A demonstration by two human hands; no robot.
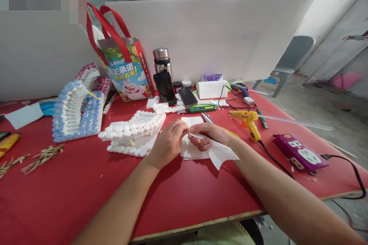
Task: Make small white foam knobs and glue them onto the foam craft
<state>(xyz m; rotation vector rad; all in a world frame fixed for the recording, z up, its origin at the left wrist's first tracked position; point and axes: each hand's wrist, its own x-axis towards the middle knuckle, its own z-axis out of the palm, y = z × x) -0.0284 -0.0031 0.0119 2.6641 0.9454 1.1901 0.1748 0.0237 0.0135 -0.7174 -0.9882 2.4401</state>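
Pinching tight at the fingertips with the left hand (169,138), and closing on the same white sheet (222,155) with the right hand (208,134)! Holding it over the red table (172,206), just above a stack of white sheets (189,151), with 1 loose end hanging by the right wrist. Just left of the hands, look: a white piece (129,128) covered in small rounds. Farther left, a blue-and-white piece (76,115), with 2 bunches of dried sprigs (43,157) nearer the body. Straight beyond the stack, a green cutter (202,108), then a phone (188,96) lying flat. Behind, a steel flask (161,54) beside a shopping bag (126,72) with red handles. Over on the right, a yellow glue gun (250,118), and past it a purple power strip (300,155). Across the back, a big white board (195,38).
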